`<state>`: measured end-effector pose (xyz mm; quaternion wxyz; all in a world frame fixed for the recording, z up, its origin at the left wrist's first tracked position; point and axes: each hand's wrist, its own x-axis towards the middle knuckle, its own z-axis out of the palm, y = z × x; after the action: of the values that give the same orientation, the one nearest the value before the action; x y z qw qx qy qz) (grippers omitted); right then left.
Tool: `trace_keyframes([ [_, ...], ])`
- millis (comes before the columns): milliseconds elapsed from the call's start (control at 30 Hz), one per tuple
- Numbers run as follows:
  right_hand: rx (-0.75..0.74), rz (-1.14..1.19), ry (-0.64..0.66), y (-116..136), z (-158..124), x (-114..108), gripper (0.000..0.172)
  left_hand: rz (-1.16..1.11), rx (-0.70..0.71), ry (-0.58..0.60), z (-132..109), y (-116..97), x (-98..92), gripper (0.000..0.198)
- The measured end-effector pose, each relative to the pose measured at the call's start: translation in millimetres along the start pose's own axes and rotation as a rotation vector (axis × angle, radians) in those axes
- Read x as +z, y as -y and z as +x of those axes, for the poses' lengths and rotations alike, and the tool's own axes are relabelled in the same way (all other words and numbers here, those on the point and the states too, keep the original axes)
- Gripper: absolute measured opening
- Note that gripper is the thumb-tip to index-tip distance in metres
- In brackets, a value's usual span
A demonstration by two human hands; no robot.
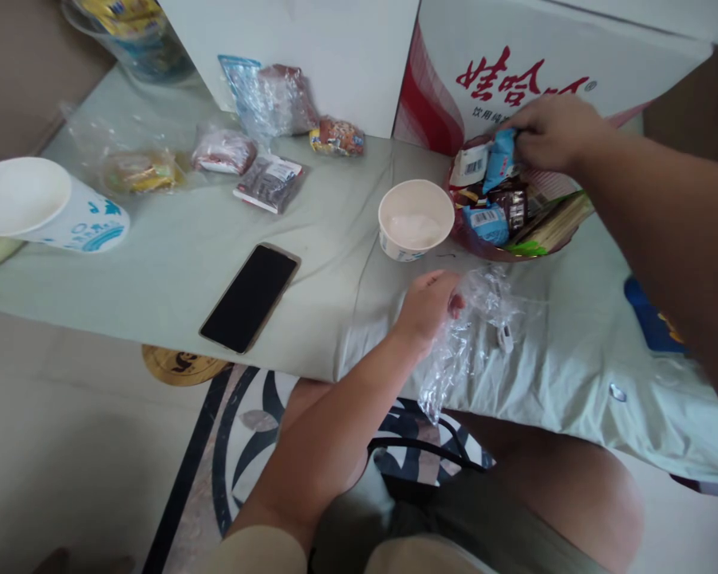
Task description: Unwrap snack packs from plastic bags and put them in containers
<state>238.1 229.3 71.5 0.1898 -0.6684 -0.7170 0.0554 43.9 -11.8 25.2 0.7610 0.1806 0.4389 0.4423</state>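
Note:
My left hand (429, 309) is closed on a crumpled clear plastic bag (455, 359) near the table's front edge. Above a snack bowl (484, 249) at the back right, my right hand (550, 134) pinches a small blue snack packet (500, 162); its fingertips are partly hidden. The bowl holds several wrapped snacks, among them a blue packet (487, 225) with a barcode and a long green-ended packet (547, 227). Just left of it stands a white paper cup (416, 221), upright, with something whitish at its bottom.
A phone (251, 297) lies at centre left. Several wrapped snacks, including a dark packet (270, 182), lie behind it. A larger paper cup (53, 203) lies tilted at far left. A white carton (538, 72) backs the table. A blue packet (652, 319) sits right, partly behind my arm.

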Motion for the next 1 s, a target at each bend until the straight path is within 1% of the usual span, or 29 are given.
trace_keyframes([
  [33,0.015,-0.125,0.075,6.3,-2.2,-0.9,0.024,0.001,0.003,0.001,1.1,0.8,0.3,0.043],
  [67,0.010,-0.227,0.106,13.7,-6.3,-3.1,0.020,0.003,0.005,0.002,2.1,1.7,0.3,0.043],
  [100,-0.006,-0.295,0.098,21.2,-12.1,-6.3,0.023,0.008,0.006,0.006,2.9,2.6,0.1,0.043],
  [167,-0.082,-0.294,-0.036,33.3,-29.0,-13.6,0.038,0.012,0.016,0.014,3.8,4.1,-0.8,0.044],
  [200,-0.120,-0.257,-0.095,36.5,-40.5,-17.1,0.039,0.012,0.027,0.018,3.7,4.5,-1.5,0.043],
  [267,-0.175,-0.122,-0.200,35.7,-71.6,-21.9,0.034,0.022,0.043,0.031,2.4,4.1,-2.7,0.043],
  [300,-0.203,-0.016,-0.252,32.0,-91.9,-22.9,0.029,0.031,0.041,0.036,1.2,3.0,-3.2,0.042],
  [333,-0.213,0.118,-0.347,26.6,-115.3,-22.6,0.020,0.039,0.025,0.045,-0.4,1.5,-3.5,0.041],
  [367,-0.232,0.233,-0.395,20.0,-141.5,-20.9,0.013,0.041,-0.006,0.062,-2.2,-0.5,-3.7,0.040],
  [400,-0.236,0.365,-0.483,13.1,-169.9,-17.5,0.013,0.031,-0.047,0.086,-4.2,-2.7,-3.7,0.039],
  [467,-0.237,0.616,-0.643,0.5,-228.3,-6.1,0.025,-0.021,-0.133,0.167,-8.4,-7.0,-3.4,0.037],
  [500,-0.227,0.729,-0.661,-4.2,-255.9,1.3,0.032,-0.055,-0.173,0.225,-10.5,-8.5,-3.0,0.036],
  [533,-0.225,0.793,-0.623,-7.5,-280.5,9.2,0.040,-0.088,-0.216,0.287,-12.5,-9.5,-2.4,0.035],
  [567,-0.246,0.801,-0.547,-9.3,-301.1,16.8,0.052,-0.120,-0.259,0.345,-14.3,-9.7,-1.5,0.034],
  [600,-0.281,0.765,-0.398,-10.0,-317.0,23.6,0.067,-0.146,-0.304,0.390,-15.7,-9.1,-0.4,0.034],
  [633,-0.306,0.702,-0.217,-9.7,-327.8,29.1,0.080,-0.168,-0.345,0.416,-16.6,-7.8,0.9,0.034],
  [667,-0.330,0.648,-0.119,-8.8,-333.9,33.0,0.088,-0.187,-0.380,0.425,-16.9,-5.9,2.2,0.034],
  [700,-0.337,0.604,-0.079,-7.8,-335.9,35.2,0.087,-0.199,-0.406,0.419,-16.6,-3.6,3.6,0.035],
  [733,-0.322,0.572,-0.093,-6.8,-334.8,36.0,0.075,-0.206,-0.419,0.410,-15.5,-1.2,4.6,0.036],
  [800,-0.226,0.572,-0.218,-5.5,-327.9,34.3,0.037,-0.215,-0.421,0.374,-11.6,2.7,5.4,0.036],
  [833,-0.149,0.604,-0.273,-5.4,-324.2,32.5,0.029,-0.217,-0.409,0.343,-9.1,3.6,5.1,0.036],
  [900,0.029,0.724,-0.329,-6.3,-318.6,28.2,0.031,-0.216,-0.365,0.258,-3.7,2.9,2.8,0.039],
  [1000,0.284,0.949,-0.291,-11.2,-313.3,24.2,0.035,-0.177,-0.255,0.136,2.5,-1.9,-2.2,0.042],
])
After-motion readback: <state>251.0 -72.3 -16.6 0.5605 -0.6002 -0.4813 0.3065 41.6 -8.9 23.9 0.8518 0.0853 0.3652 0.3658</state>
